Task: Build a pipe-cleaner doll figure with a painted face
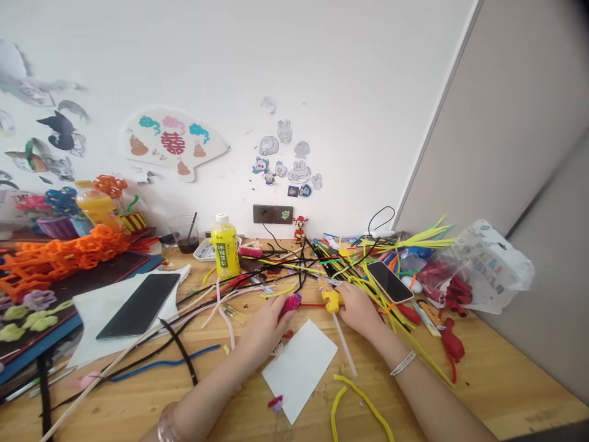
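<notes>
My left hand [269,324] is closed around a small coiled piece of magenta and purple pipe cleaner [291,303]. To its right, my right hand [356,310] grips a yellow hot glue gun [332,299], with a clear glue stick [345,347] poking out of its back toward me. Below and between both hands lies a white sheet of paper [301,368]. A tiny magenta scrap [275,402] sits at the sheet's lower left edge. Bent yellow pipe cleaners [359,393] rest on the wood under my right forearm.
A yellow drink bottle [225,248] stands behind my left hand. Tangled black and yellow pipe cleaners spread across the back. A phone [390,282] lies at right near a plastic bag [490,264]. A dark phone [140,306] and orange pipe-cleaner flowers [69,261] are at left.
</notes>
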The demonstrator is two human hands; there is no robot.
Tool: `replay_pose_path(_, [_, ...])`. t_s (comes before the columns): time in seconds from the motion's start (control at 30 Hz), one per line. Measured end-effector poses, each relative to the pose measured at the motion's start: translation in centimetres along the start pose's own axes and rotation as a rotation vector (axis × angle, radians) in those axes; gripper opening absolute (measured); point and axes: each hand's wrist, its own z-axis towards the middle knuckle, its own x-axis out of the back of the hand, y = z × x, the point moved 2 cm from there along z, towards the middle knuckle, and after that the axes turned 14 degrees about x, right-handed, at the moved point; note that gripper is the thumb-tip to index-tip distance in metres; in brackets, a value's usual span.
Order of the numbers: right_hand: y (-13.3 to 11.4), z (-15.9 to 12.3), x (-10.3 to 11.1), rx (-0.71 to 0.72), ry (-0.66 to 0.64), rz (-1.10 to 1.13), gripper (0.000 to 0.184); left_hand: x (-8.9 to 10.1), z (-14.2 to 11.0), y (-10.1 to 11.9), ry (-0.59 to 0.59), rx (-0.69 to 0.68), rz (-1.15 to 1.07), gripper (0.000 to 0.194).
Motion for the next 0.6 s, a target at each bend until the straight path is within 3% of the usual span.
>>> replay_pose_path(0.13, [-0.5, 0.0, 1.6, -0.016, 0.158, 0.057, 0.017, 0.0, 0.3, -0.3, 0.027, 0.008, 0.016, 0.026])
replay_pose_path(0.3, [-1.5, -0.7, 1.7, -0.08, 0.438, 0.625, 0.027, -0.2, 0.2, -0.5, 0.074, 0.007, 0.042, 0.026])
replay_pose_path(0.6, [-2.3, -0.8, 0.1, -0.11, 0.421, 0.806, 0.039, -0.3, 0.1, -0.4, 0.096, -0.009, 0.062, 0.025])
